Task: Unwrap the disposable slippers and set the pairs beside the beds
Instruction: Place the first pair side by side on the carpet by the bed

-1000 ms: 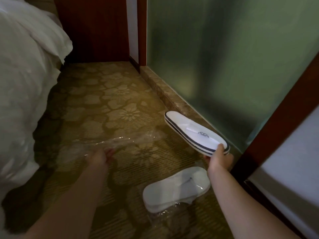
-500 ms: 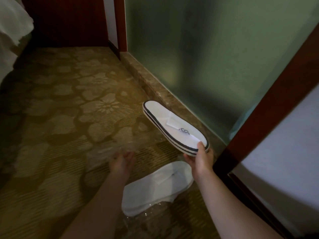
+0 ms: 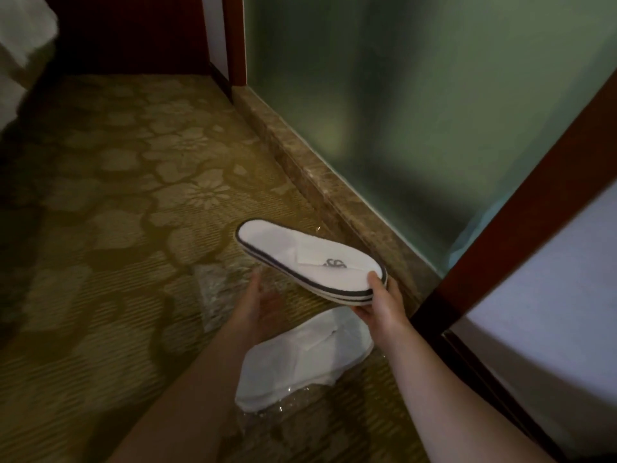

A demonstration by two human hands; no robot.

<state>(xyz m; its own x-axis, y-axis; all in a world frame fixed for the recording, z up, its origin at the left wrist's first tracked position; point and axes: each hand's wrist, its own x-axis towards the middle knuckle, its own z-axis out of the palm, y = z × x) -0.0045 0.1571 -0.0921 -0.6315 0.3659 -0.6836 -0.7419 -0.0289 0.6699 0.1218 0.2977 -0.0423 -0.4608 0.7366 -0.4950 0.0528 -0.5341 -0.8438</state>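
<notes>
The right hand (image 3: 379, 304) is pinching one end of a flat white pair (image 3: 310, 260) of slippers, thumb on top and fingers beneath, holding it level above the carpet (image 3: 110, 248) near the stone sill (image 3: 320, 182). Two dark-edged soles are showing stacked at the rim, so this is likely both slippers pressed together. The left hand (image 3: 255, 310) is hanging open with fingers spread just under the pair, touching a crumpled clear wrapper (image 3: 217, 292) that is lying on the carpet; whether it is gripping the film is hard to tell. A second white bundle (image 3: 300, 355) is lying on the floor below the hands, with shiny film showing at its near end, so it probably is waiting to be unwrapped. The slippers are looking very light, thin and floppy, soft on top with a slightly firmer sole, so an end pinch is holding them easily, though a grip at the middle would be stopping any sag. The film is looking slippery and underfoot it could be a slip risk. Room is lying open to the left across the carpet toward the bed (image 3: 20, 55), whose white cover is showing at the far left edge; the glass partition (image 3: 417, 105) and wooden frame (image 3: 500, 208) are closing off the right side.
</notes>
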